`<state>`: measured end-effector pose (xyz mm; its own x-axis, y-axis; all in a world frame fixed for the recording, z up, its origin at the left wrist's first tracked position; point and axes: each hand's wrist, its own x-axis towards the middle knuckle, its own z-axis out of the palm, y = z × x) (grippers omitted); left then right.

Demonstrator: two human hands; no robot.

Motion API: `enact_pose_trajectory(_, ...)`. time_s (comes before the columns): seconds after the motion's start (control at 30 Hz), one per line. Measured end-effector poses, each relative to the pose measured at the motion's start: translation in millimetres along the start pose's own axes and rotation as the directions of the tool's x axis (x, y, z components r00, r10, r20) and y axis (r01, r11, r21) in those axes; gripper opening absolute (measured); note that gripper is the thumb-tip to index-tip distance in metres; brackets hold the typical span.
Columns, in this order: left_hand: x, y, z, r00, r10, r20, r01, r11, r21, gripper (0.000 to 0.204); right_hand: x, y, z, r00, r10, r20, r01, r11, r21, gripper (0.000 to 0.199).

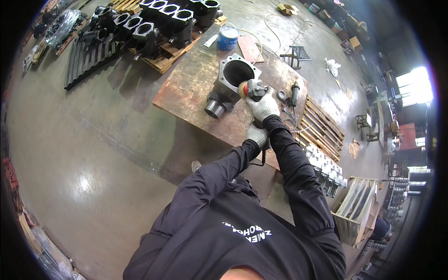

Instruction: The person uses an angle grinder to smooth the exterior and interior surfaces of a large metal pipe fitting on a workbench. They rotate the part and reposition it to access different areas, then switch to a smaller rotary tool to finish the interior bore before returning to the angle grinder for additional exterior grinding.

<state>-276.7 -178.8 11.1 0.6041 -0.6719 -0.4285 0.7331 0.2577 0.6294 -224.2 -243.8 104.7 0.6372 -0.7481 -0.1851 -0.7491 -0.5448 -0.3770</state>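
Observation:
A black cast-metal housing [223, 89] lies on the worktable [186, 95], with a wide round bore in its light-edged flange and a short round pipe end toward me. My gloved right hand [264, 106] is closed over the front of an angle grinder [256, 88]. Behind it, my gloved left hand [256, 134] wraps round the grinder's rear body, mostly hidden. The grinder's reddish-tan disc [243, 89] is at the flange's right edge; whether it touches I cannot tell.
A second power tool [295, 93] and a small round disc [281, 95] lie right of the grinder. A blue can [227, 38] stands at the table's far end. Similar black castings [145, 32] crowd a pallet at far left. A slatted wooden pallet [322, 126] is on the right.

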Motion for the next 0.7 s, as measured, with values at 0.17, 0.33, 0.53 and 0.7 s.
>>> enact_pose_trajectory(0.17, 6.1, 4.8, -5.7, 0.999, -0.023, 0.029, 0.022, 0.999, 0.023, 0.038, 6.5, -4.5, -2.0, 1.0, -0.02, -0.009, 0.019, 1.0, -0.024, 0.109)
enact_pose_trajectory(0.33, 19.2, -5.1, -34.4, 1.0, -0.006, 0.003, 0.006, 0.991, -0.137, 0.039, -0.5, -28.8, 15.1, 0.995, -0.092, 0.035, 0.09, 0.995, 0.049, 0.101)
enact_pose_trajectory(0.53, 34.0, -34.0, -21.1, 0.995, 0.088, -0.042, -0.073, 0.957, 0.282, 0.027, -1.9, -18.0, 1.3, 0.997, -0.067, -0.038, 0.067, 0.998, -0.016, 0.103)
enact_pose_trajectory(0.7, 43.8, -10.4, -57.9, 0.995, 0.068, -0.076, -0.06, 0.993, 0.106, 0.037, 3.7, -50.5, 29.6, 0.992, -0.129, 0.012, 0.128, 0.991, 0.039, 0.108)
